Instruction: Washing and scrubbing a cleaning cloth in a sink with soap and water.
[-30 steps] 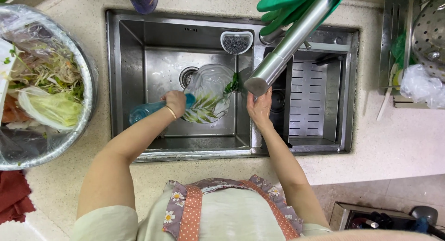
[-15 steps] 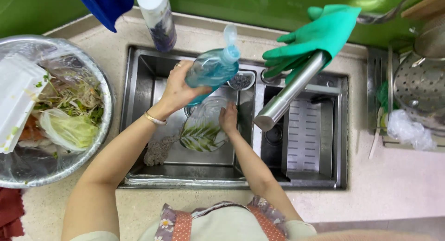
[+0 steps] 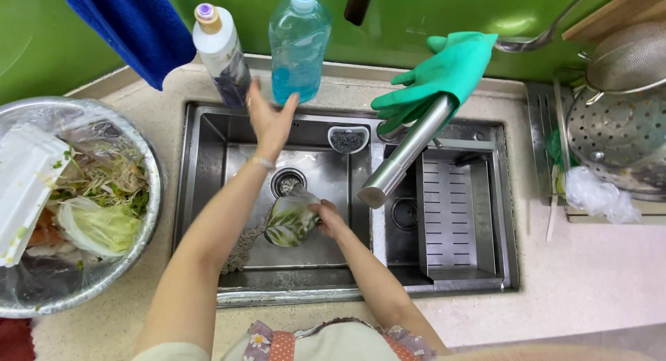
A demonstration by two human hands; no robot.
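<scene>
- Head view: a pale speckled stone counter [image 3: 596, 278] meets a green wall, with a double stainless steel sink [image 3: 208, 166] set into it and a steel tap spout [image 3: 406, 153] draped with a green rubber glove [image 3: 444, 73].
- The left hand [image 3: 269, 118] is raised with fingers spread, empty, just below the clear bottle of blue liquid soap [image 3: 298, 45] standing on the ledge beside a white bottle with a tan cap [image 3: 220, 52].
- The right hand [image 3: 329, 219] grips the rim of a drinking glass printed with green leaves [image 3: 291, 222], tilted low in the left basin near the drain [image 3: 288, 182].
- Judging by this, the soap is set down; the glass looks unrinsed.
- At the left, a foil-lined metal bowl of vegetable scraps [image 3: 76, 201]; at the right, a steel colander [image 3: 617, 135].
</scene>
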